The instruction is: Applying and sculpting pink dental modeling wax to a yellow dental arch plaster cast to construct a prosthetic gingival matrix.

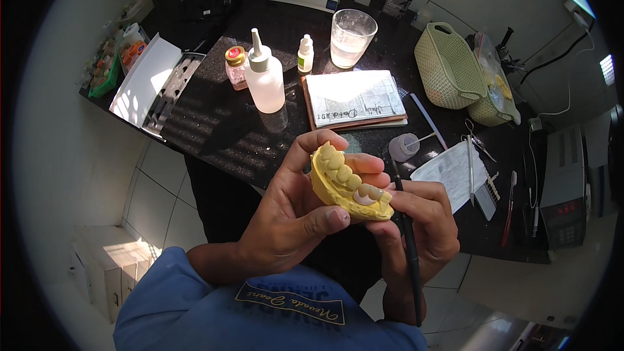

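A yellow plaster dental model [338, 188] with a row of teeth is held up over the table's near edge. One or two whitish, tooth-coloured crowns [367, 195] sit towards its right end. My left hand [286, 221] wraps the model from the left, with the thumb along its lower front and fingers behind it. My right hand [422, 227] grips a slim black-handled brush [409, 247], which slants past the model with its thin end up. The right thumb and index finger also pinch the model's right end.
Beyond my hands are a small round pot [404, 147], a notepad [354, 97], a white squeeze bottle [265, 84], a dropper bottle [305, 54] and a glass of liquid [353, 39]. On the right lie a white sheet [442, 169], tweezers [480, 140] and a woven basket [448, 68].
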{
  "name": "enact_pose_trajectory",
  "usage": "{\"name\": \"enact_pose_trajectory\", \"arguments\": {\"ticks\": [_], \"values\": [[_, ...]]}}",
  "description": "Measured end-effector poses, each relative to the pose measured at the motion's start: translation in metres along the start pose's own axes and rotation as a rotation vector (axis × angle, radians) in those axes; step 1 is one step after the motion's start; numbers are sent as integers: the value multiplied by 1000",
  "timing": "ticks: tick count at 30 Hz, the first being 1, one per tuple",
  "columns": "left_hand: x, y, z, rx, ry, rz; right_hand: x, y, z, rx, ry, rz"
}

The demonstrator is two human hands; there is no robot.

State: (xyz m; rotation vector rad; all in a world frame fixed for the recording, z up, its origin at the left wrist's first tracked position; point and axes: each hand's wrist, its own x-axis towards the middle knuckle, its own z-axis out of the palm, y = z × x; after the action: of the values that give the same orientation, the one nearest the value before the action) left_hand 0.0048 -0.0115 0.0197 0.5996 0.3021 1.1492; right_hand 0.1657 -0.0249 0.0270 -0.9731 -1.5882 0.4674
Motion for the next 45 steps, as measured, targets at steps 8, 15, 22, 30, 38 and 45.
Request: {"name": "enact_pose_trajectory", "arguments": {"ticks": [8, 15, 22, 30, 38, 45], "values": [[-4, 10, -4, 121, -43, -96, 16, 14, -17, 222, -110, 183], [5, 26, -23, 298, -97, -467, 36, 39, -35, 427, -453, 246], [8, 21, -23, 2, -182, -584, 37, 38, -28, 456, -521, 267], [4, 5, -20, 213, -21, -414, 4, 22, -13, 262, 29, 263], [-1, -3, -26, 239, -75, -148, -13, 19, -9, 208, -72, -54], [-3, -5, -24, 391, -131, 6, -11, 9, 2, 281, -100, -96]]}}
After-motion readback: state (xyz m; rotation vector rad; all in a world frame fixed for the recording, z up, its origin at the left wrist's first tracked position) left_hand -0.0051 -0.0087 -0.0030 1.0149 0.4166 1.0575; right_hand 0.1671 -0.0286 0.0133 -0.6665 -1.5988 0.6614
